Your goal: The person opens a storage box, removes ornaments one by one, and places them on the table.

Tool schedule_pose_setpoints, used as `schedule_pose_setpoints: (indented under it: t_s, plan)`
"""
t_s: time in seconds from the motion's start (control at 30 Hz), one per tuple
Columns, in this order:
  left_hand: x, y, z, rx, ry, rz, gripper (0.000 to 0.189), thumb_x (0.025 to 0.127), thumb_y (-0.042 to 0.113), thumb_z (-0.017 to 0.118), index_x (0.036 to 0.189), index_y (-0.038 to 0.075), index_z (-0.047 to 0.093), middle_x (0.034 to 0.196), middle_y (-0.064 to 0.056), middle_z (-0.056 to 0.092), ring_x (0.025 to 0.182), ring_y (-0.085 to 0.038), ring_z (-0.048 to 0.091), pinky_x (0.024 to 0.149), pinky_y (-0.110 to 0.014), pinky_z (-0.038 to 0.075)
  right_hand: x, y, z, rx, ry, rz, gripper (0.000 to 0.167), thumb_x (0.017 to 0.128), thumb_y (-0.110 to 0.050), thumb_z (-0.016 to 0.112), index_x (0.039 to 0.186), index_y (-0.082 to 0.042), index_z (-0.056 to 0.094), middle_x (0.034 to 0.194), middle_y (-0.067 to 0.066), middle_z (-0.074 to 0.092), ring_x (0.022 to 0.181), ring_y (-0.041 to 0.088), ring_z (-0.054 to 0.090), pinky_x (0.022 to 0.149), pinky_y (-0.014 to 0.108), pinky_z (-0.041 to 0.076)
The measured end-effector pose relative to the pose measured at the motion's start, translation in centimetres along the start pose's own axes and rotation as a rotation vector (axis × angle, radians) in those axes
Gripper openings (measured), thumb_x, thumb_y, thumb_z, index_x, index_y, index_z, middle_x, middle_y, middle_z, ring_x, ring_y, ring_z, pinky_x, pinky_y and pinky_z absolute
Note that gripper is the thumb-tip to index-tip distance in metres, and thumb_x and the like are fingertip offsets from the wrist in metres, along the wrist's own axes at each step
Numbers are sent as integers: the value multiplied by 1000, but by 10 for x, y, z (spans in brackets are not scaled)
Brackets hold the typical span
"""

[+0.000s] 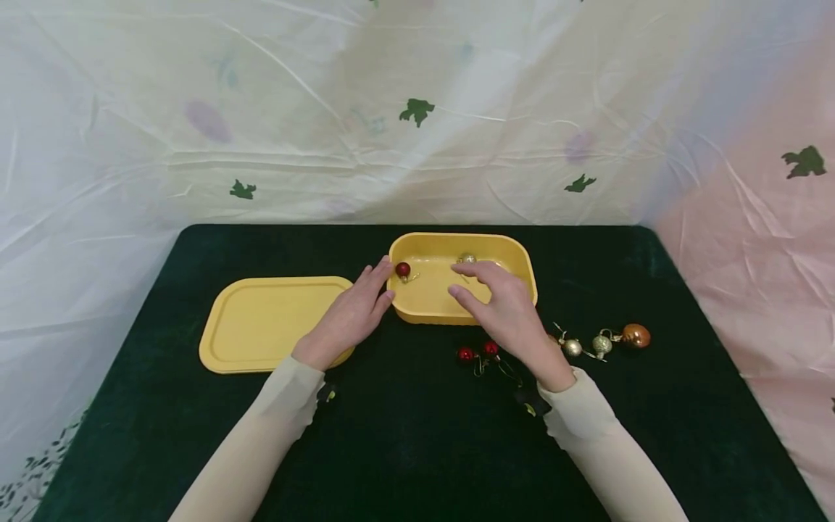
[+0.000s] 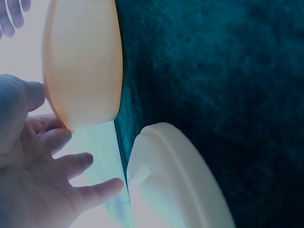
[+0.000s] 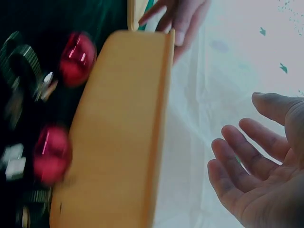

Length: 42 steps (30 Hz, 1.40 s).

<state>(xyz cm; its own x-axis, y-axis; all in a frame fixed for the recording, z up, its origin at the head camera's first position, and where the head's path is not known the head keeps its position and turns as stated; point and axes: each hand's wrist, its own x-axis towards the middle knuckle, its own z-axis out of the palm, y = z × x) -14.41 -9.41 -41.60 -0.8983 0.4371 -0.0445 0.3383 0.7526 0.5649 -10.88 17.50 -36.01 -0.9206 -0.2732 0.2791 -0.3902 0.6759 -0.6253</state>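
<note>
A yellow rectangular box (image 1: 430, 317) stands at the table's far side, with a red bauble (image 1: 403, 270) at its left end and a pale gold bauble (image 1: 467, 258) toward its back wall. At the box's left end my left hand (image 1: 352, 312) rests its fingertips on the rim, fingers fairly straight. Over the box's right part hovers my right hand (image 1: 505, 308), thumb and fingers spread apart with nothing between them. In the right wrist view that palm (image 3: 266, 190) shows bare beside the box wall. Two red baubles (image 1: 466, 354) lie in front of the box.
A yellow lid (image 1: 267, 326) lies flat on the dark green cloth (image 1: 404, 449), left of the box and partly under my left forearm. Right of my right wrist lie gold baubles (image 1: 602, 344) and a copper-coloured bauble (image 1: 636, 336). A pale curtain (image 1: 326, 109) hangs behind the table.
</note>
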Motion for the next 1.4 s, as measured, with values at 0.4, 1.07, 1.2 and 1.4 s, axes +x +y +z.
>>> schedule_pose_setpoints:
  t_s: [0.4, 1.07, 1.2, 1.4]
  plan:
    - [0, -2, 0, 2, -4, -10, 61, 112, 34, 46, 165, 12, 26, 173, -2, 15, 157, -32, 20, 124, -51, 25, 57, -6, 41, -2, -172, 108, 43, 103, -32, 67, 138, -8, 65, 137, 9, 67, 122, 27, 63, 105, 45, 51]
    - [-3, -4, -2, 20, -4, 12, 61, 113, 36, 42, 165, 11, 25, 173, -3, 15, 157, -32, 21, 124, -50, 24, 104, 6, 78, -25, -389, 218, 43, 103, -25, 66, 142, -5, 62, 143, 11, 62, 128, 30, 61, 107, 42, 50]
    - [-3, -3, -2, 15, -8, 10, 61, 113, 36, 42, 166, 12, 24, 173, -2, 14, 157, -32, 20, 125, -50, 24, 107, 8, 82, -49, -415, 194, 38, 102, -20, 68, 136, -5, 66, 137, 12, 66, 124, 28, 62, 105, 40, 50]
    - [-2, -2, -1, 8, -13, 5, 61, 113, 37, 41, 166, 13, 23, 173, -1, 13, 157, -31, 19, 125, -49, 23, 107, 11, 88, -72, -425, 197, 33, 101, -14, 68, 132, -4, 68, 129, 12, 70, 112, 24, 64, 99, 37, 52]
